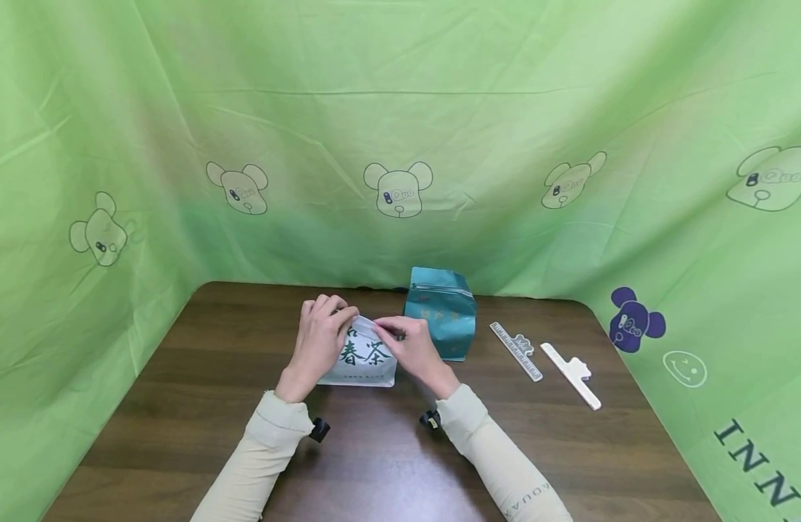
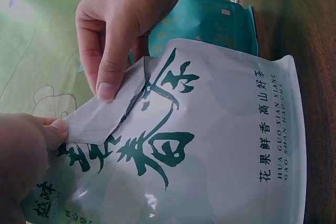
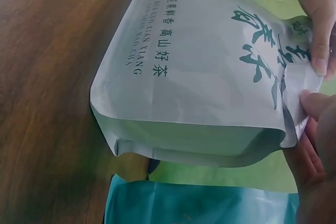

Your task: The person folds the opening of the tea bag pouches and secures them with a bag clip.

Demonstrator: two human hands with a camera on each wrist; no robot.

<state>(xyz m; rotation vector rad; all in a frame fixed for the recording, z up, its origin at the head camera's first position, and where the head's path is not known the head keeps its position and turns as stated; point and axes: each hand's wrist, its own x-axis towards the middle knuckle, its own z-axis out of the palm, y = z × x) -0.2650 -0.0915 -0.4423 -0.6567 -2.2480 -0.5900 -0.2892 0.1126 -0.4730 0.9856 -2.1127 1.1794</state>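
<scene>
A white tea bag (image 1: 364,373) with green Chinese lettering stands upright on the table, between both hands. Its top is partly folded over toward the front, and the folded flap (image 2: 107,119) shows plain white in the left wrist view. My left hand (image 1: 320,339) pinches the top at the left side, thumb (image 2: 60,128) on the flap. At the right side my right hand (image 1: 414,349) pinches the same fold between thumb and fingers. In the right wrist view the bag's side gusset (image 3: 194,142) bulges out, so it looks filled.
Just behind the right hand stands a teal bag (image 1: 449,319). Farther right lie two bar-shaped bag clips: a patterned clip (image 1: 517,353) and a plain white clip (image 1: 573,375). Green printed fabric (image 1: 322,239) hangs around the dark wooden table (image 1: 204,406).
</scene>
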